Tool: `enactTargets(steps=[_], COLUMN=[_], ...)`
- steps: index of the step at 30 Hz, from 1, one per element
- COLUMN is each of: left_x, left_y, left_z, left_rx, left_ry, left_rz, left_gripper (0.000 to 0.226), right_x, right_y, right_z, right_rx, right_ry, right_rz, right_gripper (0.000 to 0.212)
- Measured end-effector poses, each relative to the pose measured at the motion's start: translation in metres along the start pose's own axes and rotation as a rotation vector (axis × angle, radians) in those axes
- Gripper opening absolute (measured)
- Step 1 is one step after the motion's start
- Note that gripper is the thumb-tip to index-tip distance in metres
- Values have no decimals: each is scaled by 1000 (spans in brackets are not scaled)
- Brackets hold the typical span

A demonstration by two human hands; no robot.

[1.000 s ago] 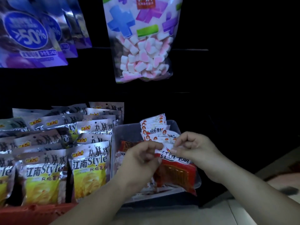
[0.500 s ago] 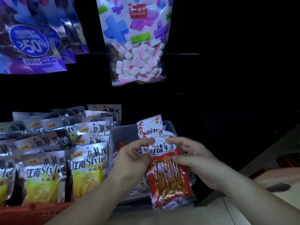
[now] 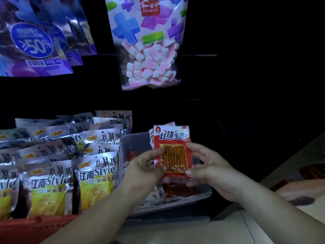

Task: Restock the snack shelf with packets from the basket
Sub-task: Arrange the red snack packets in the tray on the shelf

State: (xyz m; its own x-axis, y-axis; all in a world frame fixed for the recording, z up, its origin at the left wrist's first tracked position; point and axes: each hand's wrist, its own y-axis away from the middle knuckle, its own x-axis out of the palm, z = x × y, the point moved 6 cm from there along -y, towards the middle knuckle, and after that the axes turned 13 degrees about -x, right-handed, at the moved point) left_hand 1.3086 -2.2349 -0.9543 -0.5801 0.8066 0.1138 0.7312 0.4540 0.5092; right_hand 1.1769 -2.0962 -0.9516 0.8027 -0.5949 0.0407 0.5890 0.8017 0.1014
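Now both grips are closed on one red packet (image 3: 174, 155). The left grip (image 3: 146, 166) pinches its left edge and the right grip (image 3: 211, 169) its right edge, each with the thumb on the front near the lower corner.

Changed in the last half second: the packet hung lower and tilted, held near its white header. It stands upright now, header up and label facing out, and both grips have slid down to its sides. It has also risen toward the back.

Position: the packet is held above the clear tub (image 3: 202, 196), off the loose red packets lying in the bottom. It is directly in front of a short row of matching packets (image 3: 151, 136) standing at the tub's rear. I cannot tell whether it touches them.

Reading: it looks squared up to be slotted in as the front of that row, so this one is near placed but not yet let go.

Further out, yellow crisp bags (image 3: 96, 182) fill the rows to the left. A marshmallow bag (image 3: 149, 50) and purple bags (image 3: 35, 41) hang above.
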Motion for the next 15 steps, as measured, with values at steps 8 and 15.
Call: enactTargets(steps=[8,15], left_x=[1,-4], left_y=[-2,4], left_z=[8,-13], left_rx=[-6,329], left_ry=[-177,-557], left_rz=[93,-263], left_gripper=[75,53], right_x=[-2,12], right_y=[4,1], right_z=[-3,5], right_rx=[-28,-132], right_ry=[67,261], right_rz=[-31,-110], right_gripper=[83,71])
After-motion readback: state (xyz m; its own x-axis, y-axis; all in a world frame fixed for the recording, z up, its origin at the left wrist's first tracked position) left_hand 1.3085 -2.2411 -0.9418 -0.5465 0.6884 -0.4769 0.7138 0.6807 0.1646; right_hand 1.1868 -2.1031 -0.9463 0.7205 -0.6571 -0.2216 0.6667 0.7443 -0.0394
